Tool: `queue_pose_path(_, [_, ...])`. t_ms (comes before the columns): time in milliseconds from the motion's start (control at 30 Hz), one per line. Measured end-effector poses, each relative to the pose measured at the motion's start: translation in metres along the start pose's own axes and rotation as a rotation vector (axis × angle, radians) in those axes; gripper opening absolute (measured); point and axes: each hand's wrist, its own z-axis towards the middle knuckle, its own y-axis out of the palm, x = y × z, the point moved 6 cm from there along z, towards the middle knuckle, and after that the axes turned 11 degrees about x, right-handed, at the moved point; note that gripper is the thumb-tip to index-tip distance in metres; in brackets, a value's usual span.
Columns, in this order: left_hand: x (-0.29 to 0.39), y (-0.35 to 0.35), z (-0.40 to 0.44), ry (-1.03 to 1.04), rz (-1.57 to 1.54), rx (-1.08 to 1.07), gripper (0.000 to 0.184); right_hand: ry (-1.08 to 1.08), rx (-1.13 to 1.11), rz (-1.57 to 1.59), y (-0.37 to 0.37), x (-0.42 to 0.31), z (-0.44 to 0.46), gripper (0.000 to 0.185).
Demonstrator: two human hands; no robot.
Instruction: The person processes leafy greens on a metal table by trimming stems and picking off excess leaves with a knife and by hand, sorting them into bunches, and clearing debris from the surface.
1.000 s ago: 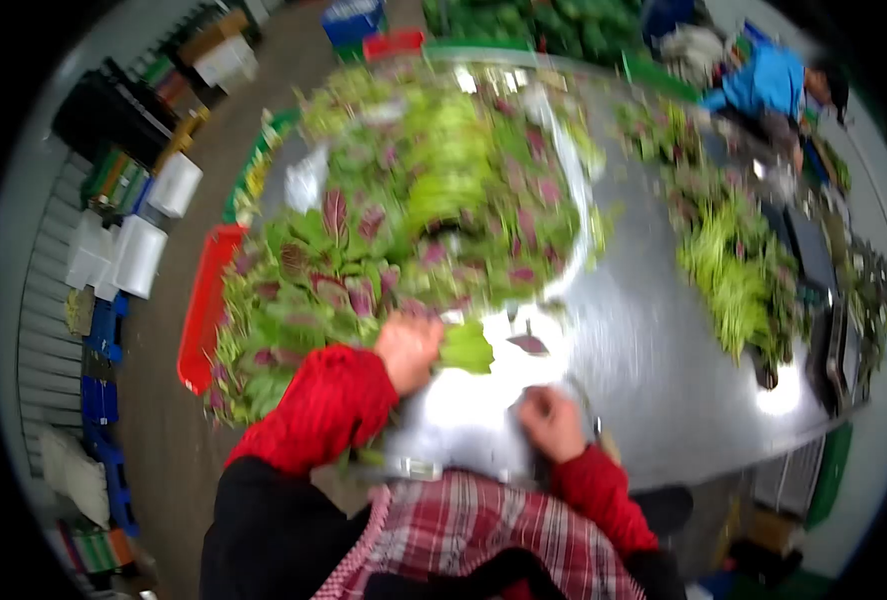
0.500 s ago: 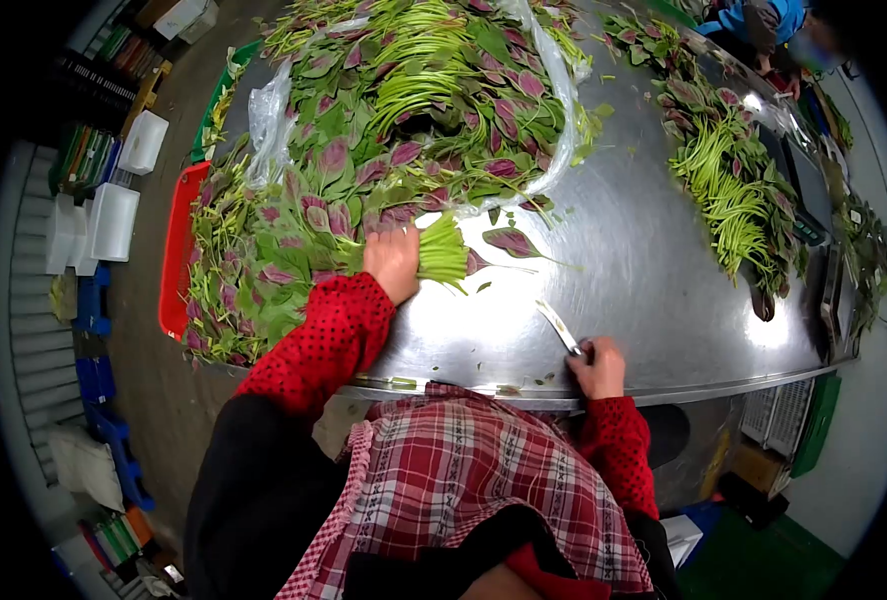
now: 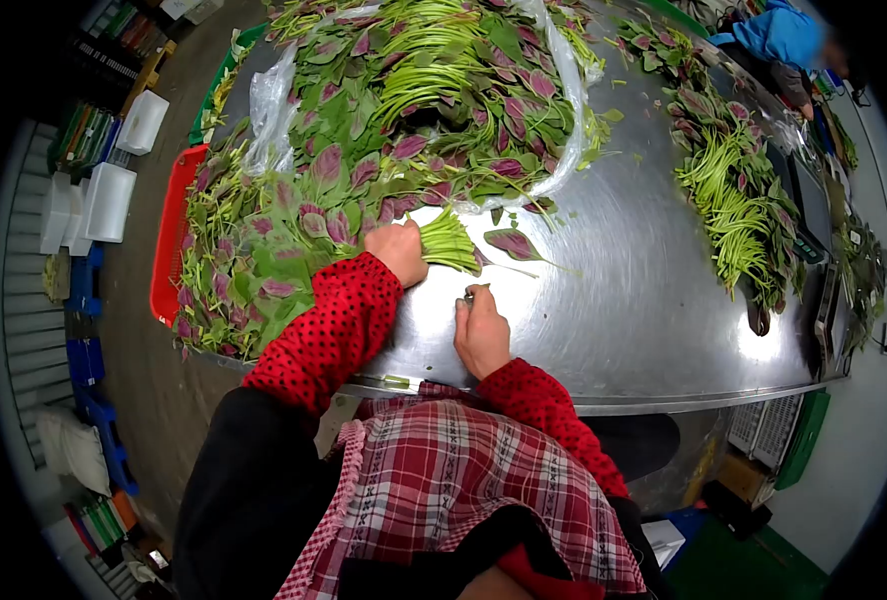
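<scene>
My left hand (image 3: 397,252) is closed around a bunch of amaranth stems (image 3: 448,242), whose trimmed pale-green ends point right over the steel table. Its green and purple leaves (image 3: 309,235) lie to the left, among the loose greens. Just below the stem ends, my right hand (image 3: 484,335) is closed with thumb and index finger toward the bunch. A small dark bit of the knife (image 3: 471,294) shows at those fingertips; the blade cannot be made out. A loose purple leaf (image 3: 512,242) lies right of the stems.
A large pile of amaranth (image 3: 424,80) with clear plastic wrap (image 3: 572,110) covers the back of the steel table (image 3: 614,290). Another row of bunches (image 3: 729,200) lies at the right beside a dark scale (image 3: 802,205). A red crate (image 3: 171,240) stands left. A co-worker in blue (image 3: 779,40) is at the far right.
My right hand has moved left and up with the knife, from the table's front edge to just below the stem ends. My left hand keeps its hold on the bunch.
</scene>
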Motion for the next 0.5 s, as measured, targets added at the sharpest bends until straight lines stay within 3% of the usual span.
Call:
queue_pose_path(100, [-0.004, 0.006, 0.002, 0.002, 0.003, -0.074, 0.029, 0.074, -0.125, -0.025, 0.021, 0.007, 0.006, 0.021])
queue_pose_path(233, [-0.006, 0.014, 0.003, 0.017, -0.043, -0.021, 0.028, 0.147, -0.272, -0.136, 0.042, 0.012, 0.023, 0.021])
queue_pose_path(333, [-0.008, 0.020, 0.004, 0.018, -0.055, 0.034, 0.026, 0.049, -0.230, -0.173, 0.053, 0.009, 0.052, 0.022])
queue_pose_path(500, [-0.005, 0.024, 0.003, -0.015, -0.018, -0.014, 0.022, 0.300, -0.431, -0.185, 0.028, 0.028, 0.001, 0.026])
